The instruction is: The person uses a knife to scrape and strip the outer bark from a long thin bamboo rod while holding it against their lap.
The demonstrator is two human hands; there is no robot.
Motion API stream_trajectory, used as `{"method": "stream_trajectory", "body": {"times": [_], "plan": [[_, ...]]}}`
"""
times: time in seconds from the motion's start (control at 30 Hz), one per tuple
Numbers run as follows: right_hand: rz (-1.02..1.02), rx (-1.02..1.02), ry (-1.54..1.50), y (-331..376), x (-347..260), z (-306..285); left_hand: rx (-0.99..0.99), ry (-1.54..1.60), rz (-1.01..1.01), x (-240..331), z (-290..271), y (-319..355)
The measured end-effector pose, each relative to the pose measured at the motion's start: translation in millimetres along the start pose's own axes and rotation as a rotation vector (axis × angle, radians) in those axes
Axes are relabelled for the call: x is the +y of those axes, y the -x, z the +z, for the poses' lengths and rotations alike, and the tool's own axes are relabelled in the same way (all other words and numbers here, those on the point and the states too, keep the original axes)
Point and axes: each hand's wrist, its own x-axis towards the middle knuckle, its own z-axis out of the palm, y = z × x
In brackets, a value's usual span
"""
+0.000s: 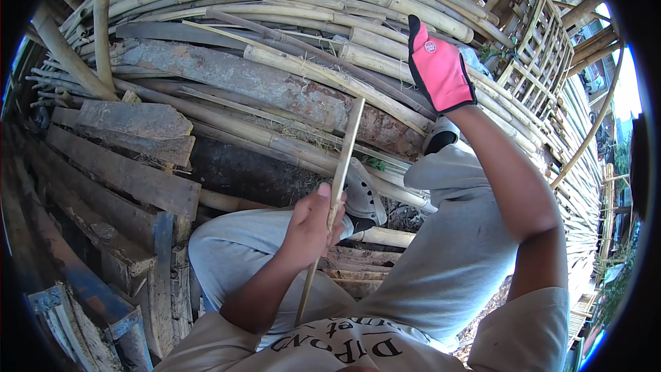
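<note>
Observed from the head view: the person sits among stacked bamboo, knees drawn up in grey trousers point(441, 262).

Left hand point(313, 224): bare, closed around a thin bamboo strip point(342, 172) at about mid-length. The strip stands nearly upright, tilted slightly right, its lower end down near the person's shirt, its upper end free in front of the pile.

Right hand point(437, 69): in a pink and black glove, raised well above and to the right of the strip, back of the hand toward the camera. Whether it holds a tool or anything else cannot be told; the palm side is hidden.

Surroundings: a large pile of bamboo poles point(310, 0) fills the upper frame, with a rusty metal beam point(261, 86) lying across it. Weathered wooden planks point(124, 172) lie at the left. A grey shoe point(361, 196) rests just behind the strip. A bamboo lattice frame point(544, 48) stands at the upper right.

Assessment of progress: one strip is in hand and looks clean and even along its visible length, so it appears already split to width. No stack of finished strips is visible, so the count completed cannot be judged. The gloved hand is apart from the strip, suggesting no cut is being made at this instant.
</note>
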Motion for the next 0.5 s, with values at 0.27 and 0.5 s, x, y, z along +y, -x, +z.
{"method": "stream_trajectory", "body": {"times": [0.27, 0.5], "plan": [[-0.509, -0.225, -0.035, 63, -91, -36, -0.143, 0.385, -0.036, 14, -44, -15], [-0.423, -0.703, -0.076, 82, -108, -34, -0.299, 0.533, -0.125, -2, -35, -18]]}}
